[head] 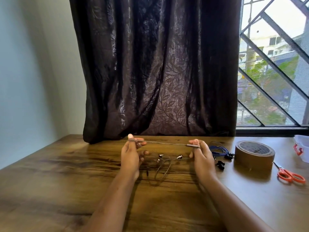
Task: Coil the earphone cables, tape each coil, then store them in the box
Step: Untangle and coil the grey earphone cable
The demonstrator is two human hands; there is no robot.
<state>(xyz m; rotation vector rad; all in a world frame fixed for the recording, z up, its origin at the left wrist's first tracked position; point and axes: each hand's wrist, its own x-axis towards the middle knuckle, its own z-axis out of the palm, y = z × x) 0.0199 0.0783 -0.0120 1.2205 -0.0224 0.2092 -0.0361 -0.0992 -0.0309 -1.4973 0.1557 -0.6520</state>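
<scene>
A thin grey earphone cable is stretched taut between my two hands above the wooden table. My left hand has cable turns wound around its raised thumb. My right hand pinches the cable's inline remote between thumb and forefinger. Below the hands the loose rest of the cable, with its metal earbuds, lies tangled on the table. A blue earphone set with black buds lies just right of my right hand. The clear box with a red latch sits at the right edge.
A wide roll of brown tape stands right of the blue earphones. Orange-handled scissors lie in front of the box. A dark curtain hangs over the table's far edge, with a barred window to its right.
</scene>
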